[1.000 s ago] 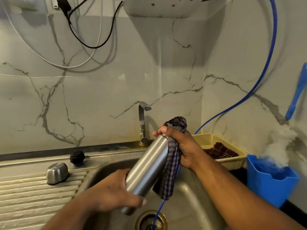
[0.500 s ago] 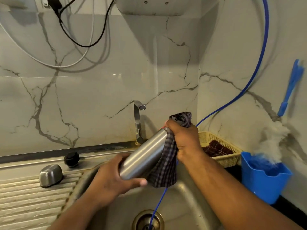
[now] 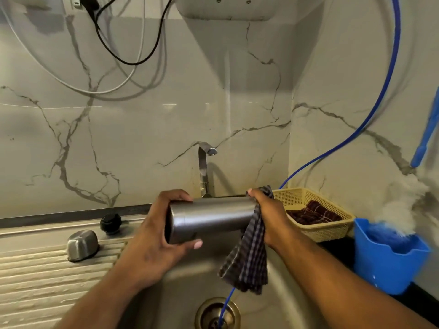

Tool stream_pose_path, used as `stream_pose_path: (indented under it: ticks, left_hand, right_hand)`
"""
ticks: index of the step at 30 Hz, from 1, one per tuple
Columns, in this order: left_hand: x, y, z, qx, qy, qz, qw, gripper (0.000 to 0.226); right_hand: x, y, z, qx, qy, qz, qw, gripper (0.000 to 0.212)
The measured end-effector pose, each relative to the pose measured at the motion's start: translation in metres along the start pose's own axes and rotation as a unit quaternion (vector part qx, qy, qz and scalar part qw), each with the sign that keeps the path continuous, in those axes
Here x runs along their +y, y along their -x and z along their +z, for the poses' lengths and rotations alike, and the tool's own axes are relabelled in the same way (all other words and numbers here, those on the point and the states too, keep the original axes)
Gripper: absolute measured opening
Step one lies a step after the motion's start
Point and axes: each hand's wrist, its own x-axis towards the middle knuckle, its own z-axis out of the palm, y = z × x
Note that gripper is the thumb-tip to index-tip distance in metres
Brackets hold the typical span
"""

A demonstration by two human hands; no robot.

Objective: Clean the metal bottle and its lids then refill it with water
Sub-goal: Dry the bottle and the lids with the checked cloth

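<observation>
Steel bottle (image 3: 209, 219) horiz., dull sheen, cloth (image 3: 247, 262) at end

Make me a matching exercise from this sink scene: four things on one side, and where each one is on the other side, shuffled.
Things:
1. silver metal bottle
2. dark checked cloth
3. rounded steel cap
4. black round lid

Places:
A. on the ribbed draining board
B. held sideways between the left hand and the right hand
C. on the flat steel ledge near the wall
D. hanging down from the right hand

Pairs: 1-B, 2-D, 3-A, 4-C.
</observation>
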Motion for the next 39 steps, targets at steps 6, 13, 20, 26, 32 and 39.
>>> stream_pose_path:
  ticks: [6, 13, 20, 26, 32, 39]
  left_hand:
    - [-0.003, 0.002, 0.001, 0.042, 0.284, -0.103, 0.952, 0.076]
    - [0.008, -0.002, -0.006, 0.204, 0.27, -0.134, 0.931, 0.045]
    - [0.001, -0.001, 0.007, 0.217, 0.144, -0.079, 0.962, 0.041]
    - [-0.003, -0.004, -0.011, 0.237, 0.185, -0.102, 0.948, 0.027]
    - [0.007, 0.0, 0.02, 0.177, 0.179, -0.094, 0.963, 0.031]
    - [0.006, -0.003, 0.007, 0.207, 0.231, -0.085, 0.947, 0.054]
  right_hand:
    - [-0.014, 0.017, 0.004, 0.005, 0.162, -0.246, 0.956, 0.028]
    - [-0.015, 0.044, 0.014, -0.072, 0.458, -0.51, 0.724, 0.053]
    - [0.011, 0.076, 0.046, -0.239, 0.551, -0.555, 0.575, 0.106]
    - [-0.008, 0.043, 0.019, -0.242, 0.537, -0.436, 0.681, 0.112]
    - [0.014, 0.077, 0.049, -0.269, 0.567, -0.476, 0.616, 0.132]
    - [-0.009, 0.07, 0.038, -0.291, 0.551, -0.435, 0.65, 0.109]
